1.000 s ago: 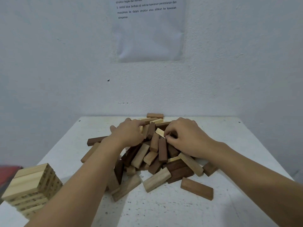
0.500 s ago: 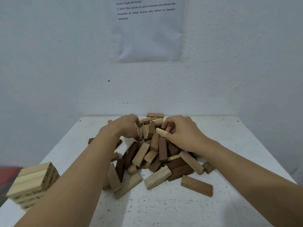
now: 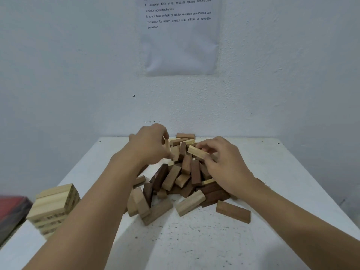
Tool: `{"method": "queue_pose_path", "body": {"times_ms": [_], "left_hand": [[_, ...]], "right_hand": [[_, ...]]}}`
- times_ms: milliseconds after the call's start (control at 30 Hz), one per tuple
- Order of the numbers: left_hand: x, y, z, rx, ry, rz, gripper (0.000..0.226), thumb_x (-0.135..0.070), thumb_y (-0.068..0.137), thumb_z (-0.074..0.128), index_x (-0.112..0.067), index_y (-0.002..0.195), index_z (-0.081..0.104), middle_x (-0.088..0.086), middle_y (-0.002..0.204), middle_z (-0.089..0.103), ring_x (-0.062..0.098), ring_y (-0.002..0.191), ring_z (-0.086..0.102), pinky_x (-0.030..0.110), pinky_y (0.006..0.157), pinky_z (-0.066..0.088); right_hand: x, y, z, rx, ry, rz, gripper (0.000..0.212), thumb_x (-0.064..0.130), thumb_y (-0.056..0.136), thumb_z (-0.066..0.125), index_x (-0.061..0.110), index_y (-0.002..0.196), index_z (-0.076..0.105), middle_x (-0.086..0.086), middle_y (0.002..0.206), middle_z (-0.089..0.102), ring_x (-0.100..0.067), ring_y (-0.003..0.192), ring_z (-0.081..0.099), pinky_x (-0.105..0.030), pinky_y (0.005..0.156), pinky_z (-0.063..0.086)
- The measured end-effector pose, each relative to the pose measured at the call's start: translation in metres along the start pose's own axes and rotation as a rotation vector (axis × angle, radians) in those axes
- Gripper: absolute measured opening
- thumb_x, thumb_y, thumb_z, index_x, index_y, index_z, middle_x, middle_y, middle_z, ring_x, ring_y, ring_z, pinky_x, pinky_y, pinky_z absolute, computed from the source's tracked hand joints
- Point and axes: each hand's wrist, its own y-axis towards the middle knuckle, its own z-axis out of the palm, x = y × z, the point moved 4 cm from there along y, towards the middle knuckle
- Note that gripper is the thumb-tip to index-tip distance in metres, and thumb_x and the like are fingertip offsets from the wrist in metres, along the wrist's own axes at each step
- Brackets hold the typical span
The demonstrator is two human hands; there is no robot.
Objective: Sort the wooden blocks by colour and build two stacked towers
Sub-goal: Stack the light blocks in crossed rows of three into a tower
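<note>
While each hand pinches a pale block, the right hand [image 3: 226,164] its pale block [image 3: 197,152] and the left hand [image 3: 150,147] a smaller one [image 3: 167,147], lift straight up off the pile [image 3: 181,178], then carry toward the pale tower [image 3: 54,207] at eight o'clock.

A heap of blocks [image 3: 181,178] is lying on the table [image 3: 292,172], under and just before the fingers of both hands. The left hand [image 3: 150,145] is sitting left of the right hand [image 3: 224,162]. A stacked tower [image 3: 54,207] is standing well left of the left fingers, nearer the viewer. A sheet of paper [image 3: 181,36] is hanging on the wall behind.
</note>
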Motion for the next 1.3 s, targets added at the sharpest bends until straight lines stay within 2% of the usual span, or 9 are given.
{"method": "queue_pose_path", "body": {"times_ms": [133, 200, 333, 533, 667, 867, 1033, 1167, 1300], "left_hand": [[-0.014, -0.053, -0.008, 0.004, -0.123, 0.105, 0.049, -0.045, 0.073, 0.089, -0.028, 0.112, 0.066, -0.014, 0.105, 0.063, 0.005, 0.088, 0.063, 0.024, 0.082, 0.053], [-0.014, -0.078, -0.001, 0.041, -0.105, 0.128, 0.047, -0.055, 0.07, 0.086, -0.035, 0.107, 0.066, -0.016, 0.1, 0.063, 0.0, 0.086, 0.062, 0.023, 0.077, 0.053], [-0.001, -0.118, 0.023, 0.104, 0.032, 0.221, 0.05, -0.073, 0.071, 0.074, -0.038, 0.106, 0.065, -0.02, 0.091, 0.063, -0.002, 0.086, 0.057, 0.019, 0.078, 0.044], [0.032, -0.159, 0.05, 0.151, 0.012, 0.446, 0.062, -0.087, 0.078, 0.053, -0.045, 0.123, 0.058, -0.031, 0.113, 0.054, -0.01, 0.112, 0.043, 0.019, 0.1, 0.029], [0.041, -0.166, 0.058, 0.145, -0.008, 0.507, 0.063, -0.086, 0.082, 0.05, -0.045, 0.129, 0.06, -0.03, 0.123, 0.052, -0.009, 0.115, 0.043, 0.02, 0.095, 0.03], [0.052, -0.169, 0.066, -0.009, -0.03, 0.511, 0.062, -0.086, 0.081, 0.054, -0.042, 0.122, 0.069, -0.03, 0.12, 0.053, -0.013, 0.113, 0.035, 0.019, 0.085, 0.028], [0.057, -0.169, 0.07, -0.06, -0.05, 0.546, 0.06, -0.081, 0.083, 0.058, -0.039, 0.124, 0.07, -0.027, 0.12, 0.054, -0.007, 0.112, 0.04, 0.027, 0.087, 0.031], [0.061, -0.166, 0.074, -0.055, -0.063, 0.54, 0.057, -0.081, 0.082, 0.06, -0.044, 0.125, 0.069, -0.027, 0.121, 0.054, 0.006, 0.105, 0.046, 0.024, 0.087, 0.03], [0.063, -0.164, 0.075, -0.058, -0.087, 0.55, 0.055, -0.078, 0.084, 0.061, -0.042, 0.125, 0.069, -0.026, 0.12, 0.054, 0.005, 0.104, 0.048, 0.021, 0.087, 0.026]], "right_hand": [[0.009, -0.024, -0.002, 0.093, 0.051, -0.015, 0.03, 0.005, 0.094, 0.06, 0.031, 0.105, 0.072, 0.01, 0.105, 0.059, -0.009, 0.107, 0.055, -0.023, 0.087, 0.047], [0.012, -0.038, -0.003, 0.173, 0.069, -0.04, 0.031, 0.006, 0.094, 0.061, 0.033, 0.101, 0.074, 0.014, 0.105, 0.062, -0.006, 0.11, 0.054, -0.024, 0.087, 0.049], [0.011, -0.068, -0.003, 0.289, 0.107, -0.038, 0.032, 0.004, 0.094, 0.063, 0.03, 0.101, 0.079, 0.022, 0.097, 0.062, -0.008, 0.085, 0.061, -0.023, 0.068, 0.05], [0.016, -0.103, 0.011, 0.48, -0.011, -0.16, 0.03, 0.003, 0.095, 0.062, 0.026, 0.103, 0.08, 0.019, 0.101, 0.064, -0.004, 0.1, 0.061, -0.023, 0.083, 0.052], [0.031, -0.11, 0.02, 0.514, -0.09, -0.292, 0.03, 0.002, 0.094, 0.063, 0.026, 0.103, 0.078, 0.016, 0.103, 0.065, -0.004, 0.1, 0.06, -0.019, 0.079, 0.049], [0.036, -0.108, 0.033, 0.501, -0.098, -0.415, 0.025, 0.013, 0.091, 0.073, 0.029, 0.11, 0.077, 0.019, 0.112, 0.06, -0.001, 0.107, 0.055, -0.007, 0.083, 0.04], [0.031, -0.097, 0.032, 0.5, -0.109, -0.454, 0.036, 0.0, 0.091, 0.068, 0.027, 0.114, 0.076, 0.015, 0.118, 0.062, -0.004, 0.109, 0.057, -0.022, 0.086, 0.051], [0.034, -0.072, 0.029, 0.333, -0.004, -0.389, 0.036, -0.005, 0.092, 0.06, 0.019, 0.114, 0.076, 0.012, 0.107, 0.066, -0.004, 0.092, 0.064, -0.02, 0.072, 0.053], [0.03, -0.012, 0.027, 0.091, 0.012, -0.234, 0.021, 0.011, 0.095, 0.063, 0.021, 0.107, 0.077, 0.012, 0.098, 0.069, -0.003, 0.09, 0.061, -0.018, 0.078, 0.046]]}}
